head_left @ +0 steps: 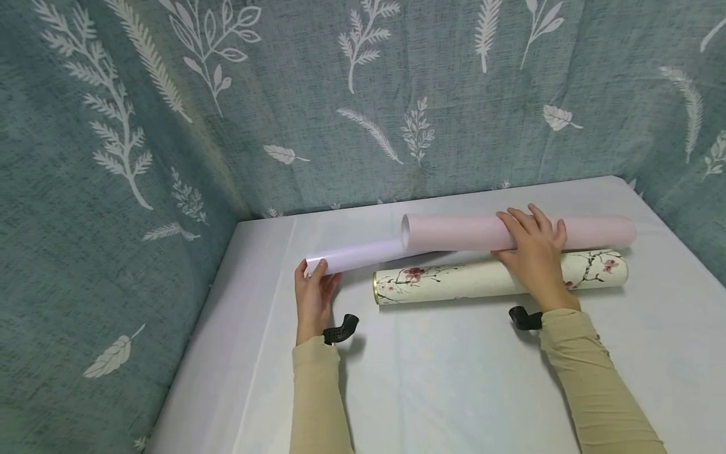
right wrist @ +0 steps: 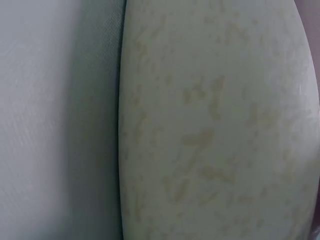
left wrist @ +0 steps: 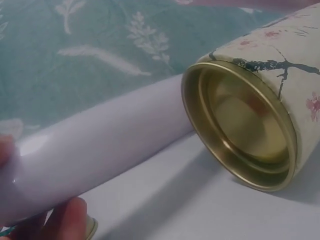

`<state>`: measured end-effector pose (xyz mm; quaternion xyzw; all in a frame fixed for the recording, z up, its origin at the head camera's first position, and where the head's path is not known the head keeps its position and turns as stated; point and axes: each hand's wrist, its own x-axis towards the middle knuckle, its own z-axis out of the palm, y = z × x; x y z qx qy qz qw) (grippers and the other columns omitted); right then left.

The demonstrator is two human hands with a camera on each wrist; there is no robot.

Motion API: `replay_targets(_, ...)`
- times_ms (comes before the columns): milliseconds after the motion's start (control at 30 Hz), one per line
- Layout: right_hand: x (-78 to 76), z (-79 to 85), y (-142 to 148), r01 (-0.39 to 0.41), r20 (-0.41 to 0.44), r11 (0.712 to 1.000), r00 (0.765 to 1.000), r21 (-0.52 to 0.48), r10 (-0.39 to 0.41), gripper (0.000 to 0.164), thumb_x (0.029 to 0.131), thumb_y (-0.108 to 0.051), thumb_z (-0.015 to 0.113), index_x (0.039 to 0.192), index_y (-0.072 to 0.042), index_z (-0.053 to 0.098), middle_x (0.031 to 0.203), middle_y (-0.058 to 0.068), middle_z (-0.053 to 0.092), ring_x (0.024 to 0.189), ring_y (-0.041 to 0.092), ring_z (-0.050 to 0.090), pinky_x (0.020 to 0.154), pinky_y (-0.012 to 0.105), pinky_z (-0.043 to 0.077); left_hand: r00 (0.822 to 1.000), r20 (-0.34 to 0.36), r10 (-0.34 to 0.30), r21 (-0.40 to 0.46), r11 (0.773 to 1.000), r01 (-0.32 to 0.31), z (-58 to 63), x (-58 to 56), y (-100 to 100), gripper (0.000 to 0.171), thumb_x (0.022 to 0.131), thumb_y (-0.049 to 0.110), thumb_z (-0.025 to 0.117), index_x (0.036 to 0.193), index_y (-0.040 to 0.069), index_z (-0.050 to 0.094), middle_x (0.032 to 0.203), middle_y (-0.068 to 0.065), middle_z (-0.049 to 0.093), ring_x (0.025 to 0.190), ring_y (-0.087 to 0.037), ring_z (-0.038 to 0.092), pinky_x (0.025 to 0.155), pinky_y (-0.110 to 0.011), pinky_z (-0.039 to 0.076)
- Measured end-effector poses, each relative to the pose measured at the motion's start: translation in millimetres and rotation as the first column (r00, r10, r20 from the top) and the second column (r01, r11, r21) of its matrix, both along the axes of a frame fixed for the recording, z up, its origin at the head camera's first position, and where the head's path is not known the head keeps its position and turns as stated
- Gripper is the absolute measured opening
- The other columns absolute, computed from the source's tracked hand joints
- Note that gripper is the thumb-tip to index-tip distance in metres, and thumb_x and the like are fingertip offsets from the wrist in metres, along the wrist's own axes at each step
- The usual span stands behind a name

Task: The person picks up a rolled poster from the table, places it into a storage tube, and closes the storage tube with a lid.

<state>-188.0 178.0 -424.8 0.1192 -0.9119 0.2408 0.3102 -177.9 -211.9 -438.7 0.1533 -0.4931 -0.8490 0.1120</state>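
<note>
My left hand (head_left: 314,296) pinches the left end of a thin, glossy lavender roll (head_left: 363,254), thumb on the near side and fingers underneath. The far end of that roll passes behind a thicker pink roll (head_left: 454,232) with an open, hollow left end. My right hand (head_left: 535,258) grips the pink roll around its middle, fingers over the top and thumb on the near side. In front of it lies a cream cardboard tube (head_left: 442,282) with a red blossom print, crossed by my right hand. Its recessed gold metal end (left wrist: 245,117) faces the left wrist camera. Cream tube surface (right wrist: 215,125) fills most of the right wrist view.
A white cloth (head_left: 454,378) covers the table under the rolls. Behind and to the left hangs a green curtain (head_left: 295,113) with white leaf prints, close to the table's back edge. Black wrist camera mounts (head_left: 342,329) stick out from both sleeves.
</note>
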Motion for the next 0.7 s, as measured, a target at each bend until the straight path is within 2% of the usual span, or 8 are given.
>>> replay_targets(100,-0.3,-2.0,3,0.014,-0.006,1.0,1.0,-0.02,-0.014,0.072,0.06,-0.017,0.083,0.125,-0.017,0.051,0.127,0.007,0.047,0.129,0.027,0.024,0.099,0.06,0.0,1.0,0.009,0.006,-0.012,1.0,-0.006,-0.7,-0.6,0,0.064,0.08,0.015,0.068,0.131,0.018,0.03,0.116,-0.013,0.046,0.1,-0.026,0.055,0.085,-0.038,0.046)
replay_targets(367,-2.4,-6.7,12,0.027,0.005,0.998,1.0,-0.059,-0.027,0.072,0.059,-0.015,0.083,0.124,-0.018,0.052,0.127,0.006,0.048,0.125,0.026,0.03,0.1,0.058,-0.002,0.999,0.03,0.012,-0.082,0.997,-0.01,2.4,-2.3,-2,0.07,0.078,0.015,0.069,0.135,0.019,0.027,0.118,-0.012,0.044,0.101,-0.025,0.054,0.083,-0.031,0.048)
replay_targets(700,-5.5,-9.8,12,0.013,0.004,0.998,1.0,-0.062,-0.013,0.072,0.059,-0.013,0.083,0.124,-0.017,0.052,0.127,0.006,0.047,0.124,0.027,0.03,0.1,0.057,-0.004,1.0,0.014,0.025,-0.1,0.995,-0.024,4.3,-0.1,-6,0.066,0.083,0.014,0.064,0.135,0.025,0.026,0.121,-0.012,0.043,0.101,-0.028,0.055,0.083,-0.038,0.048)
